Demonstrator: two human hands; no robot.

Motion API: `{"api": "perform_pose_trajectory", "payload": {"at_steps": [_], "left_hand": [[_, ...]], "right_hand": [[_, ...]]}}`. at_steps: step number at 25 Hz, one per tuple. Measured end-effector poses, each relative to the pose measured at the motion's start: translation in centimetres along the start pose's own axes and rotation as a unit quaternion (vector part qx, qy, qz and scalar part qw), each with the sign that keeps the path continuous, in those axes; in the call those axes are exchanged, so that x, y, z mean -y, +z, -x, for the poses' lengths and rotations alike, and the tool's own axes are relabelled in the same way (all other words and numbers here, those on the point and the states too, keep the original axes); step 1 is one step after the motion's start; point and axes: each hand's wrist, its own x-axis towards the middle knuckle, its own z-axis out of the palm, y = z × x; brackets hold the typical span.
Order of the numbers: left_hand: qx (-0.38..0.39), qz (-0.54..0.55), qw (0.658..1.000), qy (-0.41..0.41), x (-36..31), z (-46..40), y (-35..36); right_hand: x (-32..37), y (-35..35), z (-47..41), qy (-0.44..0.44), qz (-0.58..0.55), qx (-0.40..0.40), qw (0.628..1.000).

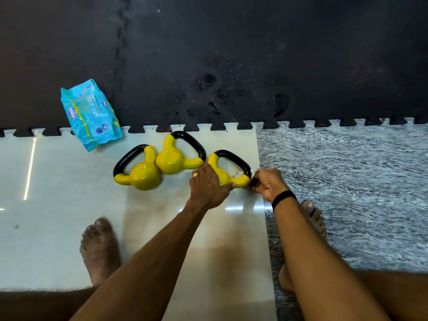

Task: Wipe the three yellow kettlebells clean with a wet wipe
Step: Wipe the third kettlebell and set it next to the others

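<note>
Yellow, the right-hand kettlebell (223, 176) lies on the floor tiles (69, 205), handle away; left hand (208, 185) grips its body, right hand (266, 183) pinches the wet wipe (238, 174) at the handle's right corner.

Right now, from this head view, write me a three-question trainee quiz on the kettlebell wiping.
1. True or false: the blue wet-wipe packet lies left of all three kettlebells.
2. Which glossy yellow kettlebell does the left hand hold? A) left kettlebell B) middle kettlebell C) right kettlebell
3. Fill in: the right hand pinches a crumpled white ____ against the right kettlebell's black handle.

Key: 1 true; 2 C; 3 wipe.
</note>
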Motion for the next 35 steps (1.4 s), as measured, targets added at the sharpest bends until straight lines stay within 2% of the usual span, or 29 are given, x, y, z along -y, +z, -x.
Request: {"api": "perform_pose_trajectory", "payload": {"at_steps": [4, 7, 9, 11, 14, 17, 22, 28, 30, 33, 35], "left_hand": [[-0.005, -0.042, 0.998, 0.047, 1.1, 0.3, 0.3], [-0.004, -0.059, 0.997, 0.056, 1.7, 0.6, 0.7], [-0.008, -0.055, 0.997, 0.056, 1.8, 0.6, 0.8], [-0.004, -0.055, 0.997, 0.059, 1.9, 0.5, 0.9], [0.007, -0.046, 0.997, 0.063, 2.3, 0.6, 1.0], [0.020, -0.012, 0.997, 0.079, 3.3, 0.5, 1.2], [0.023, 0.014, 0.989, 0.148, 5.2, 1.1, 1.7], [-0.032, 0.052, 0.988, 0.144, 5.4, 1.8, 2.6], [-0.053, 0.075, 0.988, 0.125, 4.2, 1.3, 2.7], [-0.065, 0.119, 0.986, 0.098, 1.7, -1.0, 1.7], [-0.114, 0.158, 0.977, 0.085, 0.3, -2.3, 0.4]], "right_hand": [[1.8, 1.4, -1.3, -0.123, 0.128, -0.023, 0.984], [3.0, 2.9, -1.9, -0.228, 0.308, 0.010, 0.924], [3.5, 4.0, -1.7, -0.284, 0.365, 0.031, 0.886], [3.8, 4.9, -1.6, -0.314, 0.389, 0.054, 0.864], [4.0, 5.2, -2.2, -0.304, 0.400, 0.095, 0.859], [4.4, 4.2, -2.7, -0.267, 0.372, 0.143, 0.877], [5.7, 2.7, -1.5, -0.142, 0.320, 0.258, 0.901], [6.1, 2.6, 1.3, -0.094, 0.308, 0.287, 0.902], [6.3, 2.4, 2.3, -0.099, 0.278, 0.310, 0.904], [6.8, 2.6, 3.1, -0.154, 0.249, 0.315, 0.903], [7.2, 2.8, 3.4, -0.199, 0.259, 0.305, 0.895]]}}
